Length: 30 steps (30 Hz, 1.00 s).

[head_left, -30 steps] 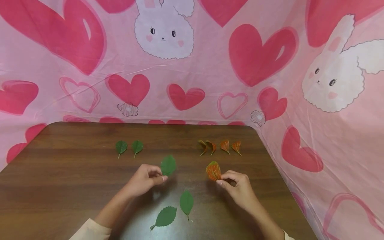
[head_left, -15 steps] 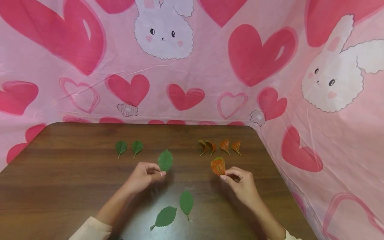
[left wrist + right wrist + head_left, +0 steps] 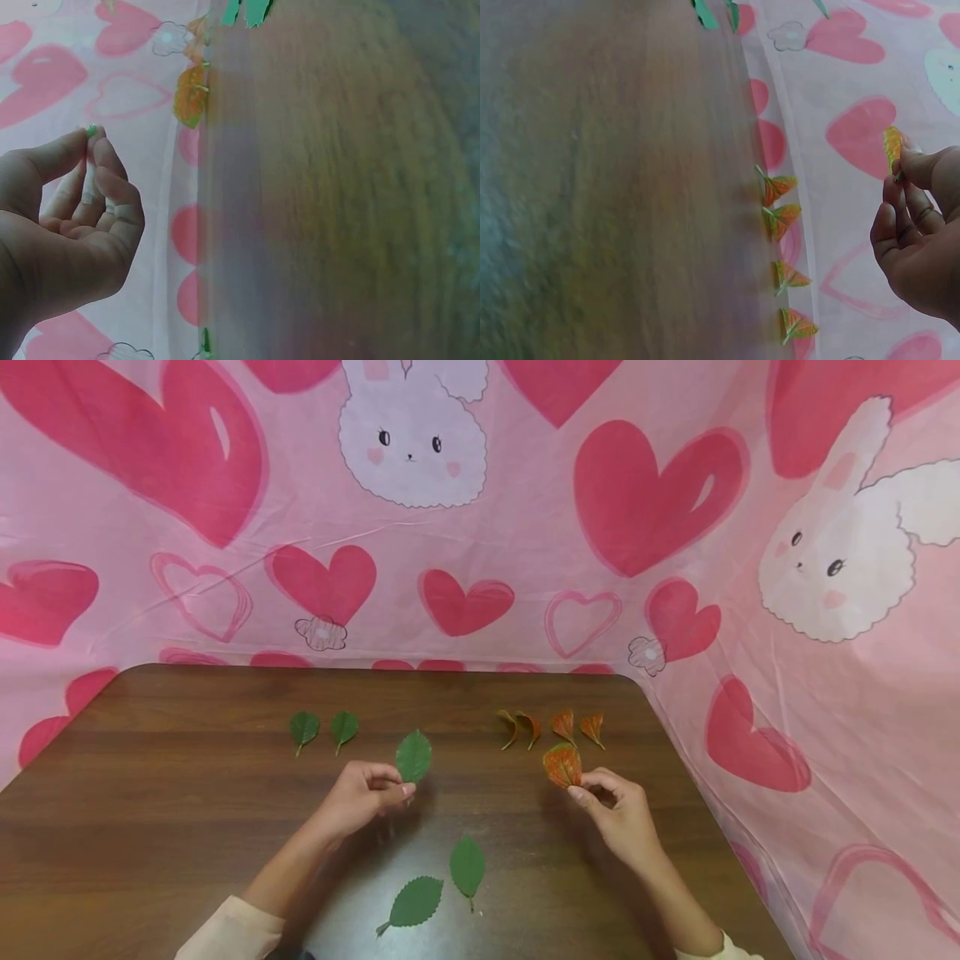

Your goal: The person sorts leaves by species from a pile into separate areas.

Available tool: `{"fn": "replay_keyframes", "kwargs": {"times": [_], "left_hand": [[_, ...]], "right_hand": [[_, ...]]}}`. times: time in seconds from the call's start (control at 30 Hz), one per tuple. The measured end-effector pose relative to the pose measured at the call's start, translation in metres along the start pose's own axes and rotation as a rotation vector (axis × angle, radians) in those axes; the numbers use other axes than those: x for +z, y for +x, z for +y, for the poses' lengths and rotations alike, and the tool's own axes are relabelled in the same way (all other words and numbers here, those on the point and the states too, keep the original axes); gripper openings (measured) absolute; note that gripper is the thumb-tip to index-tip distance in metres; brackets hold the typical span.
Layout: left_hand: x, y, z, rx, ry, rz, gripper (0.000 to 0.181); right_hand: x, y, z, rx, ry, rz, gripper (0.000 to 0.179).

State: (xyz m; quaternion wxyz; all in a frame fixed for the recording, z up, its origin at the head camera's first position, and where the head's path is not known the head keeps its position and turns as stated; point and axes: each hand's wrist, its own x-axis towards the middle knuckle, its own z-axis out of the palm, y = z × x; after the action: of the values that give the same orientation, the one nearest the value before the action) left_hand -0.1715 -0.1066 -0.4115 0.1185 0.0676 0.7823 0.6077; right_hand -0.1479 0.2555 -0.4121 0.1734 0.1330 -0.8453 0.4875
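Observation:
In the head view my left hand (image 3: 360,795) pinches a green leaf (image 3: 414,757) by its lower end, blade up, above the middle of the table. My right hand (image 3: 624,817) pinches an orange-red leaf (image 3: 562,766) with a green edge between thumb and fingers. Behind that leaf lies a row of several curled orange leaves (image 3: 592,727). Between my forearms two green leaves lie on the table, a serrated leaf (image 3: 416,902) and a smoother-edged leaf (image 3: 467,866). The left wrist view shows only a bit of green at my fingertips.
Two small green leaves, one (image 3: 304,727) left of the other (image 3: 344,727), lie at the back left of the brown wooden table (image 3: 187,793). A pink cloth (image 3: 517,527) with hearts and rabbits hangs behind the table and along its right side.
My right hand has moved right and away from me with the orange-red leaf, toward the row of orange leaves. My left hand has shifted slightly back with the green leaf.

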Motion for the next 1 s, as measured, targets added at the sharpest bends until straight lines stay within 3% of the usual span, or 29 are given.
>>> {"fn": "replay_keyframes", "kwargs": {"times": [0.3, 0.5, 1.0], "left_hand": [[-0.001, 0.002, 0.001, -0.036, -0.040, 0.031, 0.023], [-0.003, 0.008, -0.001, -0.022, -0.049, 0.033, 0.023], [-0.003, 0.019, -0.003, -0.059, -0.034, 0.085, 0.020]], "right_hand": [[-0.010, 0.006, 0.007, -0.002, 0.023, 0.078, 0.008], [-0.017, 0.010, 0.013, 0.048, 0.043, 0.097, 0.006], [-0.034, 0.015, 0.030, 0.180, 0.018, 0.181, 0.011]]}}
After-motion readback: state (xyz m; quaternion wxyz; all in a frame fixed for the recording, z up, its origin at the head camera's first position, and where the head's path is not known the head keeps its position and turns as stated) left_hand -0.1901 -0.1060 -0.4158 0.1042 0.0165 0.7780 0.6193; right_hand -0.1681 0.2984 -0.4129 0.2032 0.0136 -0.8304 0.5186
